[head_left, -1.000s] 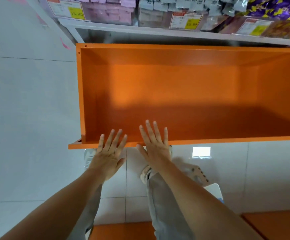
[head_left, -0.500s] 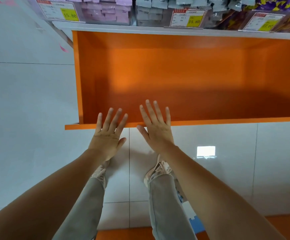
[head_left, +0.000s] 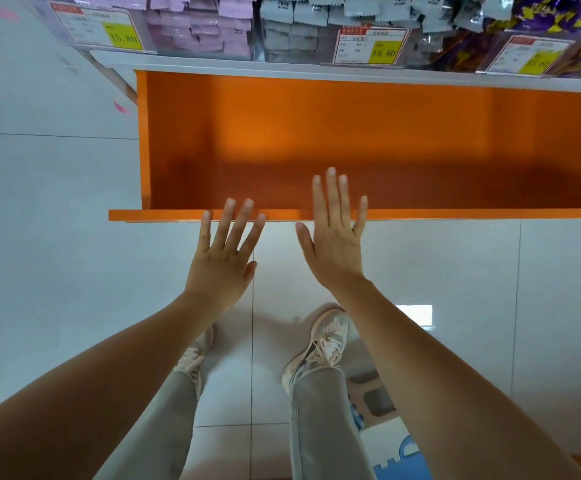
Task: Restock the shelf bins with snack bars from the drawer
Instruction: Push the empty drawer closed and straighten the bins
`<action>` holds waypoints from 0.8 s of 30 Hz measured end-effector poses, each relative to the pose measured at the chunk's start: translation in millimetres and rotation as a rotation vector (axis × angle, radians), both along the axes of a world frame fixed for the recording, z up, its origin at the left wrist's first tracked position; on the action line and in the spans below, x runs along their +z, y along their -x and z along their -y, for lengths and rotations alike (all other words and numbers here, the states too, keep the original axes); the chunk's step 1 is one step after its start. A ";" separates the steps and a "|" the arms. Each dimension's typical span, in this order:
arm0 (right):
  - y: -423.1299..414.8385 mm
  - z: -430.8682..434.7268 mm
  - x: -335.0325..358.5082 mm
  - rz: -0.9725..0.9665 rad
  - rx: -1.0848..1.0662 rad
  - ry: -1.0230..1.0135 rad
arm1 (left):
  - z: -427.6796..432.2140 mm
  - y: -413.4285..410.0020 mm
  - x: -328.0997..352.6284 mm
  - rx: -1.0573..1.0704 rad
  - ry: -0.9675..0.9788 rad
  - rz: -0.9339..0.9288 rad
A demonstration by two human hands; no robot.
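Observation:
An orange drawer (head_left: 316, 140) stands pulled out below a white shelf (head_left: 316, 72), and nothing lies inside it. My left hand (head_left: 225, 258) and my right hand (head_left: 335, 237) are flat with straight, spread fingers, and their fingertips lie over the drawer's orange front panel (head_left: 160, 215). Neither hand holds anything. On the shelf above are bins of pink snack packets (head_left: 199, 26), grey snack packets (head_left: 296, 29) and purple-and-yellow packets (head_left: 559, 15).
Price tags (head_left: 372, 45) hang on the bins' fronts. White tiled floor (head_left: 57, 237) spreads to the left and under me. My legs and pale shoes (head_left: 320, 344) are below the hands. A blue object (head_left: 403, 462) and a white one lie at bottom right.
The drawer has slid back under the shelf, so less of its inside shows. Both hands stayed flat at its front panel and moved forward with it.

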State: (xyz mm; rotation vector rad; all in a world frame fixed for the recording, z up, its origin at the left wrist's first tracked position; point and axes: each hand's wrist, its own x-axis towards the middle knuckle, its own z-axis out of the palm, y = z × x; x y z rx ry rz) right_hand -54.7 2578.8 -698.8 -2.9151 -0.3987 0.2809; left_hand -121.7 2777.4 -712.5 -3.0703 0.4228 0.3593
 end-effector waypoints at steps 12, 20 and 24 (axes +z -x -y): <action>-20.0 34.2 -23.8 0.009 0.003 0.044 | -3.4 -48.8 -4.1 0.022 -0.051 0.061; -64.6 29.4 -36.9 0.110 0.035 0.019 | 0.8 -81.6 -17.6 0.006 -0.036 0.171; -56.9 33.9 -52.4 0.172 0.117 -0.008 | 4.0 -84.0 -38.7 -0.079 -0.021 0.186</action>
